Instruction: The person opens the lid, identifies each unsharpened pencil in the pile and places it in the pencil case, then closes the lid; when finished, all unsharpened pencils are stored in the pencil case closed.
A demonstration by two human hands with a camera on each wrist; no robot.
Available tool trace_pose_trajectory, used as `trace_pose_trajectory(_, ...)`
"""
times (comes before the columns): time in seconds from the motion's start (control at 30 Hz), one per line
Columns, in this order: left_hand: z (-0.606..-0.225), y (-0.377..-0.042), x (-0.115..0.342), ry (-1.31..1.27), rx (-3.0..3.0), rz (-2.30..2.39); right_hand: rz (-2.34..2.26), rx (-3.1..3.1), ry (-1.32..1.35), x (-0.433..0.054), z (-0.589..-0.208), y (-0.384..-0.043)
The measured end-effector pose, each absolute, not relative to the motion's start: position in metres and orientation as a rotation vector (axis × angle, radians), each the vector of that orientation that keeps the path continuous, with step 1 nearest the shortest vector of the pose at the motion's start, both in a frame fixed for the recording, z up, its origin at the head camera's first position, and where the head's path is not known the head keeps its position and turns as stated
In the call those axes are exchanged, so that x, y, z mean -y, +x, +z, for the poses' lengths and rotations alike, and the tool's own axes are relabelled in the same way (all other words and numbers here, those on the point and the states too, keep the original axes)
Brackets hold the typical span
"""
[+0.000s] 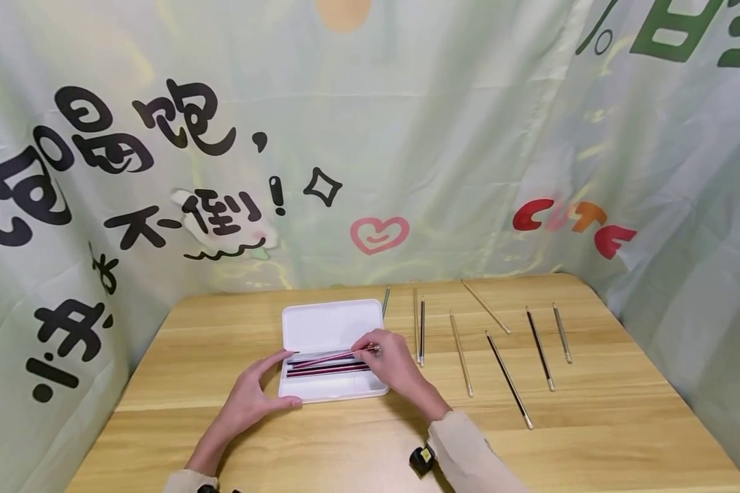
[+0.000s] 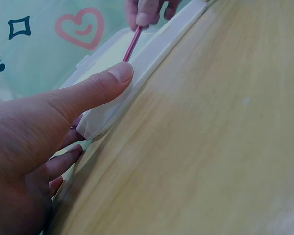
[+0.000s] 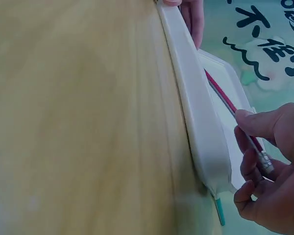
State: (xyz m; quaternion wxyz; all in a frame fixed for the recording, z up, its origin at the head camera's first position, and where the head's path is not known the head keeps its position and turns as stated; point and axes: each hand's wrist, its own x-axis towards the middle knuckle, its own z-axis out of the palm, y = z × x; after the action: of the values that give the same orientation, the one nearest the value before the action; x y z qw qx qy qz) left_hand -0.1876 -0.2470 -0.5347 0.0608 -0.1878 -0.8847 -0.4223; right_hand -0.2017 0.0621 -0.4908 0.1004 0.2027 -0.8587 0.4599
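A white pencil case lies on the table with its lid raised at the back. Several red-and-black pencils lie lengthwise inside it. My left hand holds the case's left end, thumb on the front rim and fingers round toward the back. Between thumb and fingers, my right hand pinches a red striped pencil near its silver ferrule end. That pencil slants over the others, its far end low in the case. The left wrist view shows the same pencil beyond my left thumb.
Right of the case, several pencils lie spread apart, among them a black pencil, a plain wooden pencil and a grey pencil. A green pencil lies partly behind the lid. A printed curtain encloses the wooden table.
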Motion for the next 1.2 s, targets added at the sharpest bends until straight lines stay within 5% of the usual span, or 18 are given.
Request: trace_pose_trajectory(1.2,-0.536,-0.189,0.248,-0.577,2.663,-1.269,1.419,2.547,0.57,-0.083,-0.475,-0.195)
